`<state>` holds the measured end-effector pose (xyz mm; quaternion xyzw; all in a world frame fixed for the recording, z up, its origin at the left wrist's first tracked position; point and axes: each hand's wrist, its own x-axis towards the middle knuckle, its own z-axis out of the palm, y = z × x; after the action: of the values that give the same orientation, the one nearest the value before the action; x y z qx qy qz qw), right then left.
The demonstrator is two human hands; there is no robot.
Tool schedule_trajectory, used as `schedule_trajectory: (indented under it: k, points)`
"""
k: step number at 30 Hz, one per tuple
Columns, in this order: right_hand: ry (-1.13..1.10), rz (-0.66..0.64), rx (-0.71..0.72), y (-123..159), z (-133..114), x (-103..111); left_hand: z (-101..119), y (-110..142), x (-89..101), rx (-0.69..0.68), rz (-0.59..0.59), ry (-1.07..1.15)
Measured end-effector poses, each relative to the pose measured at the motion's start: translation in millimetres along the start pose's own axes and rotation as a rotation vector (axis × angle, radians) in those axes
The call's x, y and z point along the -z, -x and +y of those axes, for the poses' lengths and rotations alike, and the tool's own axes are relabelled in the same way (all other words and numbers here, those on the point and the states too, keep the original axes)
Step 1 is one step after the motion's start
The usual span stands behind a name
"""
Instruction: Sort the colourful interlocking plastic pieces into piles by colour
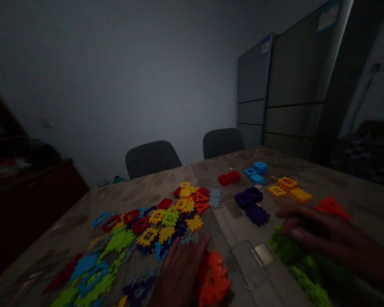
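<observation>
My left hand [184, 270] is low in the middle of the view, its thumb and fingers apart. Right beside its thumb stands an orange toothed building block [213, 277] with a window cut-out; I cannot tell whether they touch. Loose toothed pieces, such as a yellow window piece [147, 236] and a lime-green piece [120, 239], lie just beyond and left of that hand. Over at the right, my right hand [323, 234] hovers with fingers stretched out above or against a green block cluster [288, 249], which it partly covers. No piece shows gripped in it.
Across the table [243, 266] lie a red block group [229, 178], a blue group [257, 172], a dark purple group [251, 204], a yellow-orange group [289, 189] and an orange-red group [332, 207]. Two dark chairs [152, 157] stand behind, before a wall and a grey cabinet [294, 81].
</observation>
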<state>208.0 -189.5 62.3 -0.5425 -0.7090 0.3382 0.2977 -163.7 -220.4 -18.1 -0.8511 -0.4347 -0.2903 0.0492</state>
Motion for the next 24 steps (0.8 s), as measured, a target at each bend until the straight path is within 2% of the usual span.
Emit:
schedule_trajectory:
  k: [2,4,7,10,12,17,21,24]
  points:
    - [-0.188,-0.136,-0.046,8,-22,-41,-1,-17,-9.5,-0.157,-0.027,0.009]
    - [-0.375,-0.205,-0.073,11,-30,-69,4,-31,-14.4,-0.277,-0.042,-0.007]
    - [-0.567,-0.259,-0.06,9,-25,-88,25,-46,-18.2,-0.241,0.029,-0.041]
    - [-0.641,-0.207,-0.049,4,-17,-92,51,-57,-20.3,-0.168,0.124,-0.044]
    - [-0.636,-0.163,-0.066,3,-15,-90,64,-64,-21.4,-0.171,0.149,-0.036]
    - [-0.664,-0.091,-0.025,5,-17,-80,79,-87,-29.3,-0.182,0.21,-0.009]
    - [-0.722,-0.071,-0.036,7,-9,-78,82,-99,-34.0,-0.218,0.161,0.071]
    - [-0.751,-0.142,-0.051,13,0,-89,79,-93,-27.5,-0.255,0.073,0.144]
